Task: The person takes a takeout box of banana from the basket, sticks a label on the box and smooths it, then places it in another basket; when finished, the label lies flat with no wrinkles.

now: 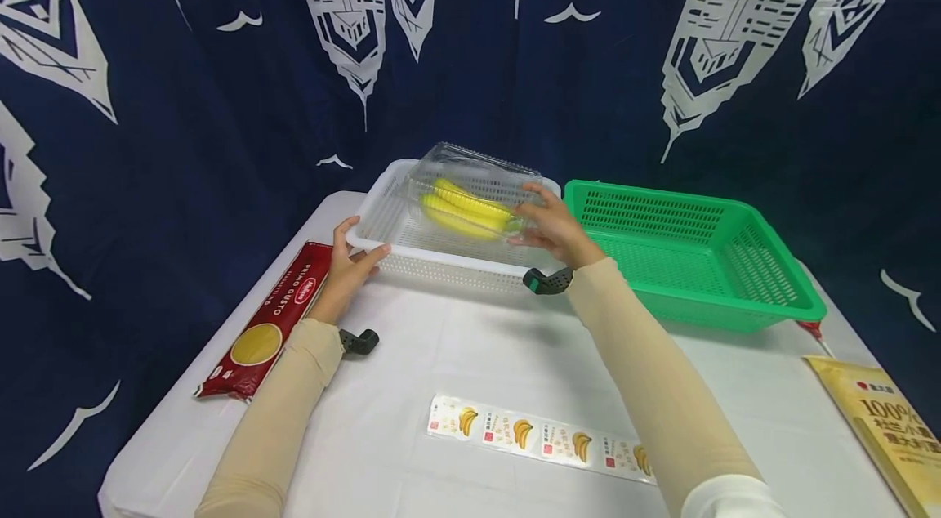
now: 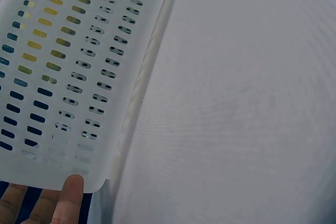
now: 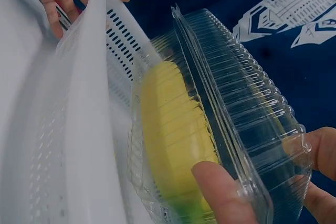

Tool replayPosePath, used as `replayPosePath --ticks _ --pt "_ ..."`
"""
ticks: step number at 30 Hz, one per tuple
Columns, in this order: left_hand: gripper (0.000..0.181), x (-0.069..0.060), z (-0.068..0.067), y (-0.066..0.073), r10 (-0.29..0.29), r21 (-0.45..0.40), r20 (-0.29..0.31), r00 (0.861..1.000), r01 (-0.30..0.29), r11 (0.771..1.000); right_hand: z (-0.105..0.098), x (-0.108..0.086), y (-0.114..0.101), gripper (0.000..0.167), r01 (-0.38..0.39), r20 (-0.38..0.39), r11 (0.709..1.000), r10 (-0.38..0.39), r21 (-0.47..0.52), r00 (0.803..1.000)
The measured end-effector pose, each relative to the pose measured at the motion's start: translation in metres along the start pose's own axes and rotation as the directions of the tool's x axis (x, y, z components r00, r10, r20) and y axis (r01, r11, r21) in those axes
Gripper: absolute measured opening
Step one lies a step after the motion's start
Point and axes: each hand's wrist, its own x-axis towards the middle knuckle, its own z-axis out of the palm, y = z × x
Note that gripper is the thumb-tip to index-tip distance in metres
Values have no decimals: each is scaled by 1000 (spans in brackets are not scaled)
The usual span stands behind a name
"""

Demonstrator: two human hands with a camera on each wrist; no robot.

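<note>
Right fingers (image 3: 220,192) grip 1 clear box (image 3: 252,114) containing yellow bananas (image 3: 170,124).

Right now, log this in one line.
left hand: grips white basket | right hand: holds clear container | bananas: inside container
</note>
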Motion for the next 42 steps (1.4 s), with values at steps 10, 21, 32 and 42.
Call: replayPosePath --ticks 10,21,32,42 --pt "83 0 -1 0 -1 5 -1 1000 1 1000 -12 -26 -13 67 86 -7 991 -87 -99 996" --pt "81 0 -2 -1 -4 6 7 1000 4 1000 -26 -53 -21 67 159 1 968 -162 -193 987" --pt "81 0 -1 -2 -4 5 11 1000 4 1000 -35 -81 -25 68 171 23 956 -171 -237 985" --pt "81 0 -2 -2 -1 6 13 1000 1 1000 -43 -109 -21 69 199 36 947 -196 -252 980"
